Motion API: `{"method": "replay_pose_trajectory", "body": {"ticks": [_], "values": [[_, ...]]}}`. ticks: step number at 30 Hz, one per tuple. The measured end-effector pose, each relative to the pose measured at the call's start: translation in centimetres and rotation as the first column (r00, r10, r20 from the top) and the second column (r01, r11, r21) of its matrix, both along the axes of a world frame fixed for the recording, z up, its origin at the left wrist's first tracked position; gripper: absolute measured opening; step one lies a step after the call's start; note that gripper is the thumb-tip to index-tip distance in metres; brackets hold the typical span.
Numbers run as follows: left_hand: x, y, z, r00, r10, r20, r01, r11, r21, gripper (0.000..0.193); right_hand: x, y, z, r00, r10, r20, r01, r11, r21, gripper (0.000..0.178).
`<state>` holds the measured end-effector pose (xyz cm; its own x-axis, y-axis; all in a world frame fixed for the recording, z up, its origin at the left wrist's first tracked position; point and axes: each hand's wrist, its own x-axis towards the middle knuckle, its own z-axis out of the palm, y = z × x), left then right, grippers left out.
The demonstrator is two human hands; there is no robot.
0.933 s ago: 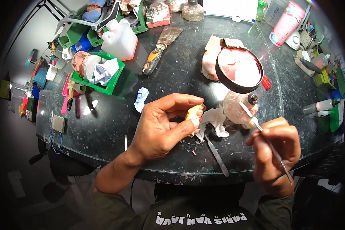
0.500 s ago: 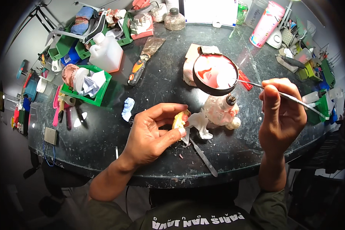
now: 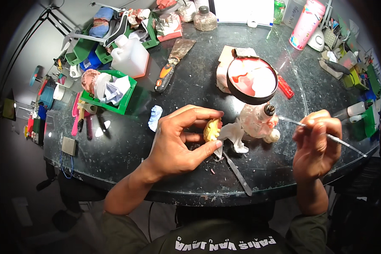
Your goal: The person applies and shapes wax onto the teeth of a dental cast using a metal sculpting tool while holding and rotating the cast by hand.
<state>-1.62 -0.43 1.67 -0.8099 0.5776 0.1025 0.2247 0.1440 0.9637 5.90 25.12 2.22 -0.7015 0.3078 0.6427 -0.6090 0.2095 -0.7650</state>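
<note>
My left hand (image 3: 175, 146) pinches a small yellow dental cast (image 3: 211, 130) between thumb and fingers. In my right hand (image 3: 317, 146) is a thin metal wax carver (image 3: 336, 139), held like a pen. Its tip points left, close to the dark wick holder (image 3: 269, 110) of a glass spirit lamp (image 3: 254, 122); I cannot make out whether a flame burns there. Behind the lamp, a round dark-rimmed pan (image 3: 244, 100) holds pink and red wax (image 3: 258, 76). Crumpled white tissue (image 3: 234, 136) lies between the cast and the lamp. A flat metal blade (image 3: 240, 178) rests near the table's front edge.
A blue moulded piece (image 3: 155, 117) lies left of my left hand. Farther back are a scraper (image 3: 170, 67), a plastic jug (image 3: 130, 59) and a green tray (image 3: 122, 109) with casts. A red item (image 3: 286, 87) sits beside the pan. A pink tumbler (image 3: 307, 25) stands at the back right.
The carver's tip has left the wax pan and come down near the lamp's wick. My right hand has lowered. The yellow cast is turned slightly, and the whole view has shifted.
</note>
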Motion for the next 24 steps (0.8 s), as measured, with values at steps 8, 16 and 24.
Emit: {"method": "replay_pose_trajectory", "body": {"ticks": [8,16,24], "values": [[1.7,-0.6,-2.6,0.998,0.054,0.036,-0.057,0.995,0.076,0.052,2.2,-4.8,-0.9,0.914,0.385,0.124,-0.375,0.922,-0.098,0.018],[3.0,-1.0,-2.9,1.000,0.017,-0.023,-0.012,0.981,0.196,0.060,3.5,-6.4,-1.2,0.864,0.412,0.289,-0.300,0.882,-0.363,0.013],[3.4,-1.4,-3.3,0.994,0.007,-0.108,0.020,0.968,0.250,0.064,3.6,-6.8,-2.0,0.823,0.502,0.264,-0.353,0.818,-0.455,0.013]]}}
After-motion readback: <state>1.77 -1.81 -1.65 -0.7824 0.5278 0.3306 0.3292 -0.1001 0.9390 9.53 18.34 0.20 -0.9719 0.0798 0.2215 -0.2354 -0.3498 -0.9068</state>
